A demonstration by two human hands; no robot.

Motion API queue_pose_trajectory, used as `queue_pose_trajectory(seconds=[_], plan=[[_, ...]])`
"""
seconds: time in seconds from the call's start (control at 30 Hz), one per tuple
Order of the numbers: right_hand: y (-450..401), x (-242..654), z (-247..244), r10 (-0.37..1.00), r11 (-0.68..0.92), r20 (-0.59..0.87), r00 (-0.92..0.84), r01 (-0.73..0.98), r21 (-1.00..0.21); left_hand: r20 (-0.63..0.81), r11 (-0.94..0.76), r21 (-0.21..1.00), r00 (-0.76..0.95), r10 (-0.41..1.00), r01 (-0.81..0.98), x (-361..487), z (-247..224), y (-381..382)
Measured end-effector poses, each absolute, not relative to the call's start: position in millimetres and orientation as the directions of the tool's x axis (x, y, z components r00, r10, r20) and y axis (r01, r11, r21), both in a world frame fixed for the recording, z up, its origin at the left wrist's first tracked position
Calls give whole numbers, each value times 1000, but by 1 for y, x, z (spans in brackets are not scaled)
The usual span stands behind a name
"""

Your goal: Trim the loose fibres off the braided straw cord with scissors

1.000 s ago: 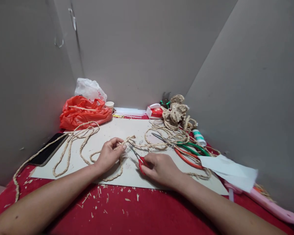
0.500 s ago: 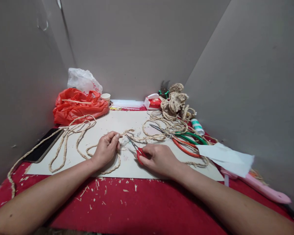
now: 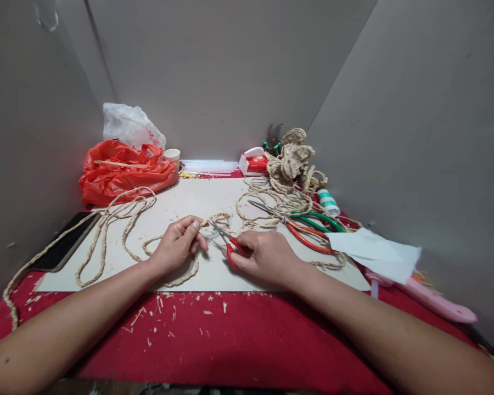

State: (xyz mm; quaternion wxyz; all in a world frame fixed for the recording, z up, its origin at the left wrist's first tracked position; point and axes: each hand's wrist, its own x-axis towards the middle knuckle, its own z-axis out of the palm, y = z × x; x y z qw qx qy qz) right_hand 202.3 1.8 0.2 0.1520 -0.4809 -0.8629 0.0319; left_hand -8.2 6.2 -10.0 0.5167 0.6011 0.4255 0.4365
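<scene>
Between thumb and fingers my left hand (image 3: 180, 241) pinches a braided straw rope (image 3: 217, 218) near the middle of the pale board (image 3: 214, 192). My right hand (image 3: 265, 252) is closed around the red handles of small scissors (image 3: 231, 252). Their blades point up and left, and the tips meet the rope just beside my left fingertips. Whether the blades touch the strands, I cannot tell. More of the rope loops across the board to the left and over the dark tablet (image 3: 69, 241).
Behind on the right are a heap of braided rope (image 3: 294, 162), larger scissors with orange and green handles (image 3: 308, 240), and a white-green spool (image 3: 328, 203). White paper (image 3: 374, 249) lies over a pink tool (image 3: 432, 299). A red plastic bag (image 3: 127, 178) and paper cup (image 3: 172, 156) stand back left.
The scissor blades have come up to the rope at my left fingertips. My left hand's lower fingers have loosened outward a little. The whole view has shifted slightly.
</scene>
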Motion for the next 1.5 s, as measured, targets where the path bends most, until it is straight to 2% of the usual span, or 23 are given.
queue_pose_trajectory(seconds=[0.2,0.37,0.63,0.83,1.13,1.33,1.5], plan=[[1,200,2,835,526,264,-483,841,-124,34,-48,998,301,953,40,-6,-9,4],[1,201,1,844,521,234,-484,842,-138,-18,20,1000,318,948,-1,-5,-6,3],[1,202,-2,828,542,249,-502,830,-130,-29,29,1000,306,952,3,-8,-7,4],[1,201,1,818,545,280,-503,832,-100,-47,60,998,379,924,-23,-7,-8,3],[2,204,-2,809,565,308,-501,807,-172,-52,70,997,364,930,-37,-7,-9,5],[4,206,-4,816,554,357,-455,791,-258,-76,119,987,337,938,-110,-8,-8,7],[4,206,-2,818,560,316,-480,789,-252,-114,168,975,319,941,-148,-7,-7,9]])
